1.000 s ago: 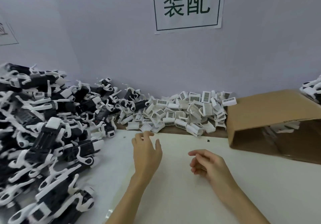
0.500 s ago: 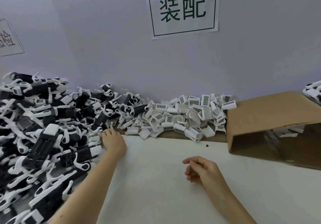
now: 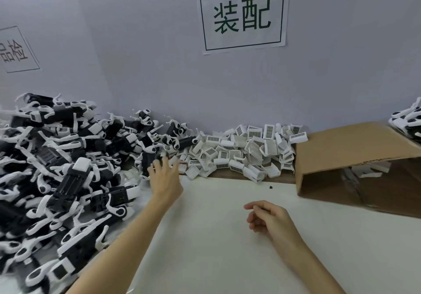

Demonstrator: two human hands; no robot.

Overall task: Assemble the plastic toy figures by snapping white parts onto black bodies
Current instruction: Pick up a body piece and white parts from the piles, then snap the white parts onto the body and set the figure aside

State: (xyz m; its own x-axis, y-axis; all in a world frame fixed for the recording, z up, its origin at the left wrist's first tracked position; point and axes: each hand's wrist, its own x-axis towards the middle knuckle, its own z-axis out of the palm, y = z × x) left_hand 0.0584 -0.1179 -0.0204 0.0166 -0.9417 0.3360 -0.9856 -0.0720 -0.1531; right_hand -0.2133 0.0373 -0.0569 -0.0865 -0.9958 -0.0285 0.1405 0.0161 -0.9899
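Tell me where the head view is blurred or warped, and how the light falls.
Head view: left hand has motion-smeared fingertips at the edge of the black-and-white pile; right hand is sharp. Wide-angle bending curves the cardboard box and tilts the wall sign. Light is soft and even, with faint shadows and no glare.

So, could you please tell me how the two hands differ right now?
The left hand is stretched far forward with fingers spread at the edge of the black-and-white pile; the right hand sits nearer, fingers loosely curled over the white table. Neither clearly holds a part.
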